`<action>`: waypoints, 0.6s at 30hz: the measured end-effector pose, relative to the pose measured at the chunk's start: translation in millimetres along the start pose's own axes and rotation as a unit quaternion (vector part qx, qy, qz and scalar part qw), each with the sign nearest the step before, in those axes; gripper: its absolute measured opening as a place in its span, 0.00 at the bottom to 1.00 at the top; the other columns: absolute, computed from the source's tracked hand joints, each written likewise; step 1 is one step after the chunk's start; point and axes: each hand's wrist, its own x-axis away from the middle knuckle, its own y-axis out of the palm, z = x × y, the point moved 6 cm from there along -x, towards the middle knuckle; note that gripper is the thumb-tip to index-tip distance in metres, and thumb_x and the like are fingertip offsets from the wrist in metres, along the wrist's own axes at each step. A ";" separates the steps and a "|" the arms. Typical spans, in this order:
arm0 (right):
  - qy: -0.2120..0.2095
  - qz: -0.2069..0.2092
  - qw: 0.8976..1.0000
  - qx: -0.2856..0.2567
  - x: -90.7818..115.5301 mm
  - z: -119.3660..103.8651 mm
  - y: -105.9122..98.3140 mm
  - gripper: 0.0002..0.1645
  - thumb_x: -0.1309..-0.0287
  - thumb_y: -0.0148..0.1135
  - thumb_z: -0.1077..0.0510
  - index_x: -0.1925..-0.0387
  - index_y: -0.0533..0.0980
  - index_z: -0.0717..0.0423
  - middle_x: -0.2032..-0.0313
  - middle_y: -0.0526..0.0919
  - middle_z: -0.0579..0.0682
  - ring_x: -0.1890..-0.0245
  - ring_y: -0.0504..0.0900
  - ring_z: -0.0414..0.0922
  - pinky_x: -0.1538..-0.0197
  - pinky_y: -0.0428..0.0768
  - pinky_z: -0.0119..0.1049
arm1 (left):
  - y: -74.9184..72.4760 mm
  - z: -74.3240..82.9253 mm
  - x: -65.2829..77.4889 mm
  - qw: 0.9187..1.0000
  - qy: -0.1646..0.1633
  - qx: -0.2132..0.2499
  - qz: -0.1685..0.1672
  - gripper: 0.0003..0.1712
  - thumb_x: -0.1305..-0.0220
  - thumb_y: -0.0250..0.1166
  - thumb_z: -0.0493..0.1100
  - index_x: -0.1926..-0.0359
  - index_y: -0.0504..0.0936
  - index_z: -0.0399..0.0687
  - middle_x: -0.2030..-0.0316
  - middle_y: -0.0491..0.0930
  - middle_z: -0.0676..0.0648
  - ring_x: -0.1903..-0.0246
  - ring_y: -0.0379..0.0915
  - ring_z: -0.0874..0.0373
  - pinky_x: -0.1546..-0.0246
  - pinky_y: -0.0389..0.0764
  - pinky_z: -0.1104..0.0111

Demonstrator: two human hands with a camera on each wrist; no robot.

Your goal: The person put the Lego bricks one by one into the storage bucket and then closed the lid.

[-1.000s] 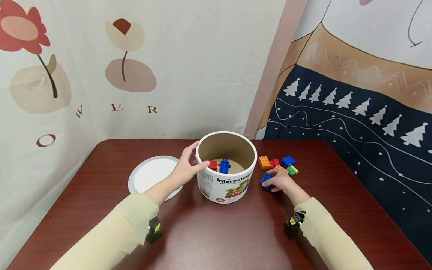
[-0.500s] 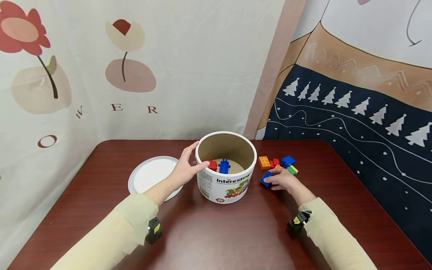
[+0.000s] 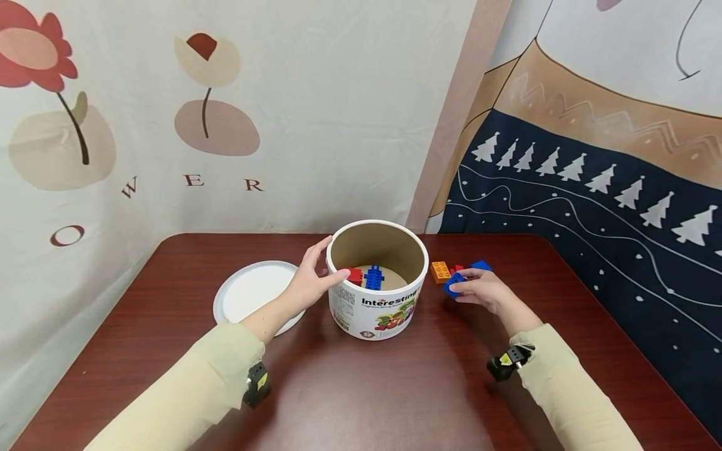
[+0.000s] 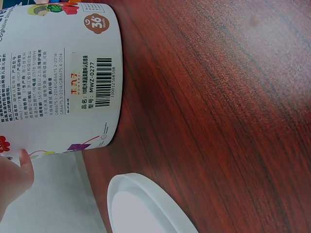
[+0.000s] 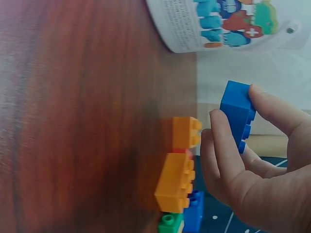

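Note:
A white round bucket with printed fruit stands upright on the table, its top uncovered. My left hand holds its left side, thumb at the rim and fingers spread around the wall. Inside the bucket lie a red toy brick and blue brick pieces. To the right, my right hand pinches a blue toy brick between thumb and fingers; the right wrist view shows it raised off the table, studs facing the palm. An orange brick and red pieces lie just behind that hand.
A white lid lies flat on the table left of the bucket. Another orange brick, a green brick and a blue one show in the right wrist view. Printed cloth hangs behind the dark red table.
My right hand has lifted the blue brick from the table and moved it slightly back and right, now covering part of the brick pile. The left hand and bucket stay in place.

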 end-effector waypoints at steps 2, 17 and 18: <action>-0.005 -0.004 1.000 -0.004 1.3 -4.1 -1.5 0.40 0.39 0.57 0.63 0.32 0.50 0.71 0.36 0.56 0.74 0.59 0.80 0.44 0.41 0.71 0.49 | -0.4 -0.2 0.3 1.000 -0.001 0.000 0.000 0.45 0.42 0.65 0.43 0.28 0.50 0.46 0.31 0.49 0.39 0.31 0.48 0.45 0.35 0.63 0.51; -0.028 -0.017 0.999 0.015 12.0 -38.3 -6.5 0.40 0.37 0.55 0.62 0.31 0.49 0.68 0.35 0.56 0.70 0.61 0.80 0.40 0.39 0.69 0.46 | -0.4 2.1 2.0 1.000 -0.005 -0.001 0.001 0.45 0.42 0.65 0.43 0.28 0.50 0.45 0.31 0.49 0.39 0.32 0.50 0.44 0.35 0.63 0.52; -0.029 -0.017 0.999 0.014 13.3 -41.0 -6.5 0.40 0.37 0.55 0.62 0.31 0.48 0.68 0.35 0.56 0.70 0.62 0.80 0.39 0.38 0.68 0.47 | -0.2 2.3 2.1 1.000 -0.006 -0.001 0.002 0.46 0.42 0.65 0.43 0.28 0.50 0.46 0.31 0.49 0.39 0.32 0.50 0.45 0.35 0.63 0.52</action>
